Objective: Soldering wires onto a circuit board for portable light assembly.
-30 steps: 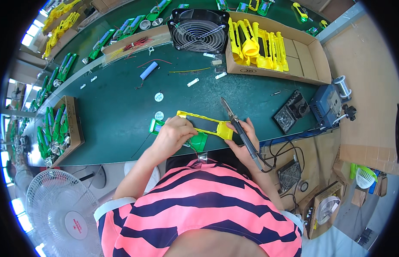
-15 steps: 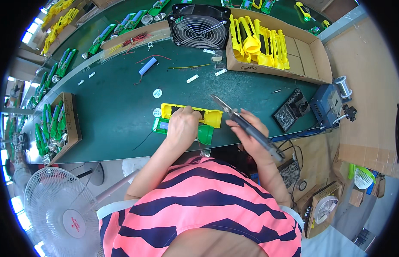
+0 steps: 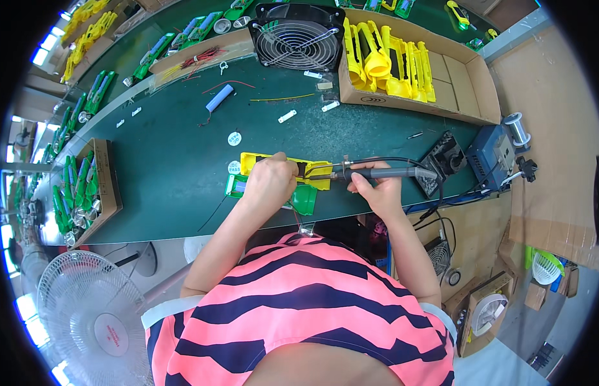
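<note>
Hands, two: left hand (image 3: pixel 268 183) clamped on one yellow housing (image 3: pixel 283 168), right hand (image 3: pixel 374 190) gripping one soldering iron (image 3: pixel 370 172).

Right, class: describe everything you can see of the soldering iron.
The soldering iron is a slim pen-shaped tool with a dark grip and a metal tip, lying nearly level above the green bench. The right hand grips its handle; the tip points left at the yellow housing, held by the left hand. A cable trails right.

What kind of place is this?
Most likely an electronics assembly workshop: the right hand holds a soldering iron over a yellow plastic housing, beside a blue soldering station and a cardboard box of yellow parts.
</note>
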Tool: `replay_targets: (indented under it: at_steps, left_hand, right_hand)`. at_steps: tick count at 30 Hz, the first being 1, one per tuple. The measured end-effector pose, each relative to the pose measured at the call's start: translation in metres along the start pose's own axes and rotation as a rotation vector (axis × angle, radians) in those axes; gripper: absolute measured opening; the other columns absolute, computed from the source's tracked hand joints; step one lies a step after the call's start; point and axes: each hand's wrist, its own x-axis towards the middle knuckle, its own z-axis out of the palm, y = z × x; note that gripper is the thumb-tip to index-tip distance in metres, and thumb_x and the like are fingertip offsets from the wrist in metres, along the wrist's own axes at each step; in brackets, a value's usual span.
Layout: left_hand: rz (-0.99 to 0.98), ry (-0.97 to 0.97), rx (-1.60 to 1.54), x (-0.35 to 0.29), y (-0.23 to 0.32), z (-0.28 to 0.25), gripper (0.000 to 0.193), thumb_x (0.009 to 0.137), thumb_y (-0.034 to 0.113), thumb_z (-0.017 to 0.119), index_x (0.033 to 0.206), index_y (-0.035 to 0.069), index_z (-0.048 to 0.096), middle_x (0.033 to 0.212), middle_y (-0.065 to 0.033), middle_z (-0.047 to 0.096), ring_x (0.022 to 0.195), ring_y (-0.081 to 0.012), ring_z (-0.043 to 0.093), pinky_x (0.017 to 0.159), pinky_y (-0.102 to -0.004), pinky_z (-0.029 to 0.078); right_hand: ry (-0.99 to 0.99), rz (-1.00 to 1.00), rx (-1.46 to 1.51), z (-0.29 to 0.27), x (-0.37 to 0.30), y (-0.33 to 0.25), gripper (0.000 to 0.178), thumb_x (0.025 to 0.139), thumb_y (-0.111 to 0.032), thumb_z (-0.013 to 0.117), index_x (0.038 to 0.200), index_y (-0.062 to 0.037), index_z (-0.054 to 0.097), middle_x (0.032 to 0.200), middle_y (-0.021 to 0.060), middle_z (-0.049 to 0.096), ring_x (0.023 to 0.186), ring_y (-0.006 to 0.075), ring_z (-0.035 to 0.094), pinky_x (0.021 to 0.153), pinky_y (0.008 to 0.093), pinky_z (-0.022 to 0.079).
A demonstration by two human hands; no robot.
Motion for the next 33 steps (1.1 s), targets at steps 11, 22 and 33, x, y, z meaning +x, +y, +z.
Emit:
replay_targets:
  at_steps: [11,22,33]
  left_hand:
    - [0.046,0.017,0.021,0.0,0.0,0.001,0.008,0.062,0.001,0.054,0.066,0.001,0.061,0.068,-0.0153,0.053,0.064,-0.0294,0.057,0.061,-0.0373,0.047]
    - [0.033,0.043,-0.008,-0.002,0.001,0.002,0.01,0.063,0.002,0.054,0.067,0.002,0.063,0.069,-0.0141,0.053,0.065,-0.0291,0.057,0.063,-0.0371,0.047]
    - [0.036,0.04,0.022,-0.002,-0.001,0.004,0.007,0.064,0.003,0.056,0.068,0.002,0.061,0.068,-0.0128,0.053,0.065,-0.0287,0.056,0.061,-0.0364,0.046]
  right_hand:
    - [0.056,-0.022,0.08,0.007,-0.004,0.014,0.017,0.075,-0.003,0.061,0.089,0.005,0.055,0.076,0.0082,0.06,0.062,0.0111,0.059,0.056,0.0216,0.048]
    - [0.038,0.003,0.109,0.003,-0.009,0.011,0.018,0.077,-0.004,0.06,0.091,0.005,0.054,0.076,0.0096,0.06,0.063,0.0124,0.06,0.056,0.0224,0.05]
    - [-0.017,-0.313,-0.319,0.03,-0.04,0.005,0.042,0.072,-0.007,0.065,0.11,-0.001,0.046,0.098,0.0143,0.059,0.089,0.0233,0.059,0.084,0.0381,0.044]
